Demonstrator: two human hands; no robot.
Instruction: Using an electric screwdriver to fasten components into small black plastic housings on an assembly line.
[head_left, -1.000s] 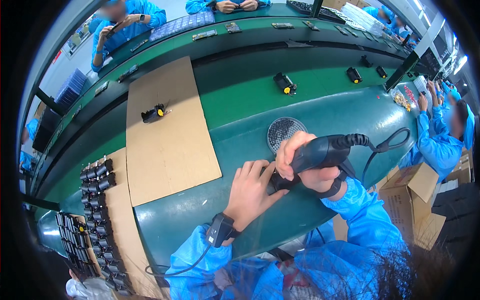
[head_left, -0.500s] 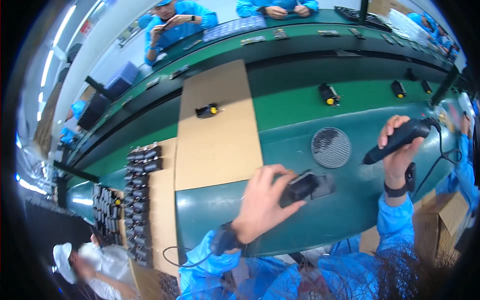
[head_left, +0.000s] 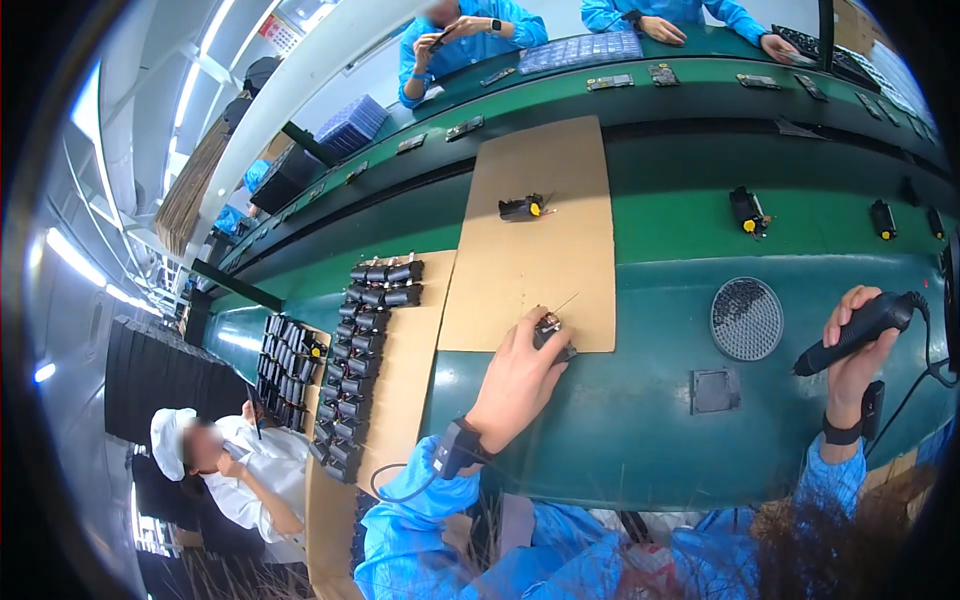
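My left hand (head_left: 515, 380) has its fingers closed around a small black module (head_left: 548, 330) with a thin wire, at the near edge of a cardboard sheet (head_left: 490, 290). The palm hides part of the module. On the right, my right hand (head_left: 850, 375) grips a black electric screwdriver (head_left: 862, 332), its tip pointing left above the green mat. Between my hands, a flat dark square fixture (head_left: 714, 391) lies on the mat. Beyond it stands a round dish (head_left: 747, 340) holding small dark pieces. Farther up the cardboard rests another black module (head_left: 520, 208) with a yellow part.
Rows of black cylindrical modules (head_left: 355, 370) stand on cardboard at the left. More modules (head_left: 748, 212) lie along the green strip, and circuit boards (head_left: 610, 82) line the far belt. Across from me people in blue work; a person in white (head_left: 240, 460) is at the lower left.
My left hand has carried the black module from the square fixture leftward to the cardboard, leaving the fixture uncovered. My right hand still holds the screwdriver. The whole view has shifted rightward.
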